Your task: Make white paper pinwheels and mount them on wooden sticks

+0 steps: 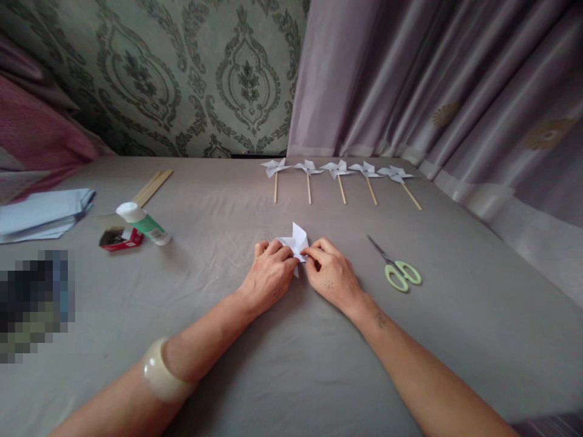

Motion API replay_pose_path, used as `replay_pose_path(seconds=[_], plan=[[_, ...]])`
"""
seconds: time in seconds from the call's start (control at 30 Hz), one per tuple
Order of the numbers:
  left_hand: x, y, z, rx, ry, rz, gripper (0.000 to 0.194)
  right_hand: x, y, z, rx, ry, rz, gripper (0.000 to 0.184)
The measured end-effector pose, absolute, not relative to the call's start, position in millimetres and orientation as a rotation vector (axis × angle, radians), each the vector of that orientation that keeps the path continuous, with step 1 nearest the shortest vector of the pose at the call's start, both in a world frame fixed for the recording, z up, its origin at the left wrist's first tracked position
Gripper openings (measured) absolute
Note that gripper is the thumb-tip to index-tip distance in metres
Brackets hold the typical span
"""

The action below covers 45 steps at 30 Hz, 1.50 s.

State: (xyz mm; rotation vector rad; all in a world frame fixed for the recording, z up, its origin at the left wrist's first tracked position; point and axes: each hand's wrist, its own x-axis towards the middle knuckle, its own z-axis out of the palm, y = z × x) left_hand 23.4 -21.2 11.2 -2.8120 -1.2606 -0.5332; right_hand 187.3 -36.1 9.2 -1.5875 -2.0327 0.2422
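Five white paper pinwheels on wooden sticks (pixel 337 169) lie finished at the far right, while the left hand (pixel 272 271) and right hand (pixel 334 271) pinch a sixth, stickless white paper pinwheel (pixel 298 238) near centre.

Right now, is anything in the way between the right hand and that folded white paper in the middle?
Nothing visible: the right hand has its fingertips at the folded white paper, with the left hand at its other side. The scissors lie off to the right, outside that gap.
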Motion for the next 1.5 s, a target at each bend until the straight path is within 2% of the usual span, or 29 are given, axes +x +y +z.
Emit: replay_pose_path(seconds=[1.27, 1.5], plan=[[22.6, -19.4, 8.2, -2.817, -1.221, -0.563, 0.021, 184.7, -37.2, 25.1, -1.726, -2.377, 0.139, 0.032], [22.6, -19.6, 8.1, -2.87, -1.282, -0.797, 0.02, 185.3, -32.7, 33.0, -1.663, -2.476, 0.107, 0.03]])
